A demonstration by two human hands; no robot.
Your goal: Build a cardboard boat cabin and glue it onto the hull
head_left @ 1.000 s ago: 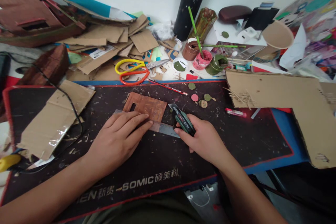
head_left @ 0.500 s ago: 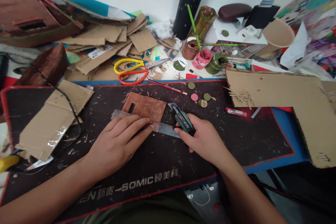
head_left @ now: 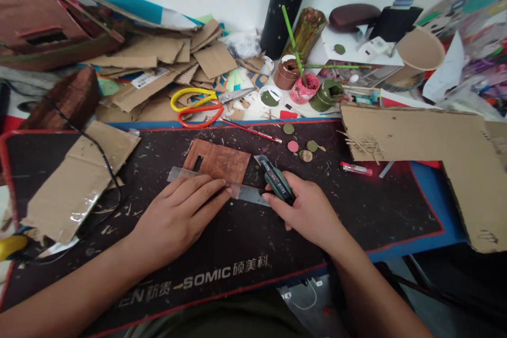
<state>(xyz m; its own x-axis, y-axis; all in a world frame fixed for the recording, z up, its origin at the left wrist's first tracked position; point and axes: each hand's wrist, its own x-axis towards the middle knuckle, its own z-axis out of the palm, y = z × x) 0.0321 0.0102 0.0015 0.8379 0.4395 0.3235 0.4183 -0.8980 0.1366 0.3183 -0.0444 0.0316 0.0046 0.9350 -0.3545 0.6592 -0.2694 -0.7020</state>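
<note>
A flat reddish-brown painted piece of cardboard (head_left: 227, 162) with a small slot cut near its left side lies on the dark desk mat. Across its near edge runs a clear ruler (head_left: 250, 195). My left hand (head_left: 186, 205) holds this ruler down, its fingers close together on top. In my right hand (head_left: 303, 206) is a dark green utility knife (head_left: 280, 186), gripped with the blade pointing up and left. The blade is just right of the brown piece and appears apart from it. My right thumb is at the ruler's right end.
Yellow-and-orange scissors (head_left: 198, 108) and a red pencil (head_left: 253, 131) lie beyond the brown piece. Small painted discs (head_left: 293, 146) are to the right. Open paint jars (head_left: 304, 88) stand behind. Cardboard (head_left: 79, 179) is on the left, with a black cable (head_left: 113, 166) over it, and more cardboard (head_left: 412, 132) at right.
Almost nothing differs. The view has shifted very slightly, while both hands, the ruler and the knife keep their places.
</note>
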